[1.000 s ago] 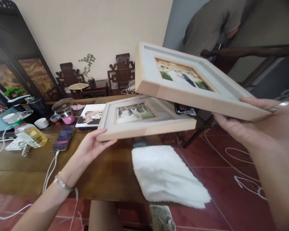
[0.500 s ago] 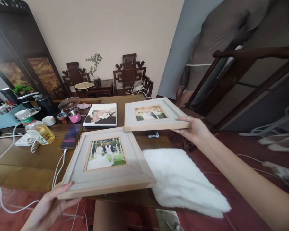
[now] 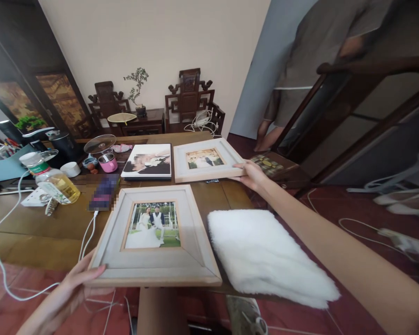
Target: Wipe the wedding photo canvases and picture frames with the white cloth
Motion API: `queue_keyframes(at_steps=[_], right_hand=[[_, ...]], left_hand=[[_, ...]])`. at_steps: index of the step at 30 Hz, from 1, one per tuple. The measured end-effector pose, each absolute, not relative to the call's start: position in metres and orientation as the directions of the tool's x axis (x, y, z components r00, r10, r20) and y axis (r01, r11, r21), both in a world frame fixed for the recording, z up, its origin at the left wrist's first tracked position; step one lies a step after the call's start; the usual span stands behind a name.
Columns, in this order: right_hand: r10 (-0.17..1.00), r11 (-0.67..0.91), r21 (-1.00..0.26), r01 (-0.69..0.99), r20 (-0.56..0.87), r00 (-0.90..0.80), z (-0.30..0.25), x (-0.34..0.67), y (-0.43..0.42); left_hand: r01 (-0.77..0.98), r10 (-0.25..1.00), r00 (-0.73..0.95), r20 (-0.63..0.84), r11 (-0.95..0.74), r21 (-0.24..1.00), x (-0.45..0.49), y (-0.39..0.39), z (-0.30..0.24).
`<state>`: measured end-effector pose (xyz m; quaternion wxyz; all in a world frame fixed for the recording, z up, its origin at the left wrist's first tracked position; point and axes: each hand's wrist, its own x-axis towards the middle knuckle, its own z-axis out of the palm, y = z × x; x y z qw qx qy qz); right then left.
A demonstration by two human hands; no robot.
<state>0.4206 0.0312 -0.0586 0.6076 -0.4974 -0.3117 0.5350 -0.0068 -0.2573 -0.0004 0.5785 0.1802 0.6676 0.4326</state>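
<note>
My left hand point(image 3: 71, 288) grips the lower left corner of a large picture frame point(image 3: 160, 270), thumb on top and fingers underneath. The frame has a pale wood edge and a wide grey mat around a wedding photo point(image 3: 153, 223). My right hand point(image 3: 251, 176) pinches the right corner of a second, similar picture frame point(image 3: 209, 174), farther back, holding another wedding photo point(image 3: 205, 158). Its left edge lies beside a photo album point(image 3: 147, 160) with a white and dark cover. A folded white fluffy cloth point(image 3: 265, 246) lies right of the near frame.
On the wooden table point(image 3: 31, 237) stand a bottle of yellow liquid point(image 3: 56, 181), a phone on a cable point(image 3: 104, 193), a pink cup point(image 3: 108, 163) and a white power strip point(image 3: 35, 197). A person point(image 3: 300, 79) stands at the right behind a dark wooden chair point(image 3: 335, 93).
The far frame has moved left and slightly back with my right hand, closer to the album. The near frame has tilted more level and stays in my left hand. The person's arm has shifted.
</note>
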Motion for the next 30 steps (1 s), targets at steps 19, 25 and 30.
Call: queue_keyframes(at_steps=[19,25,30], right_hand=[[0.838,0.544,-0.671,0.504,0.468,-0.281,-0.012,0.404,-0.165],[0.585,0.763,-0.081,0.641,0.507,-0.633,-0.043,0.402,-0.259],[0.652,0.672,-0.009,0.741,0.482,-0.586,-0.060,0.388,-0.242]], left_hand=[[0.495,0.949,-0.223,-0.221,0.306,0.813,-0.009,-0.218,0.004],[0.787,0.955,-0.292,0.055,0.207,0.581,-0.004,-0.200,-0.007],[0.886,0.984,-0.169,0.053,0.128,0.446,0.003,-0.190,-0.017]])
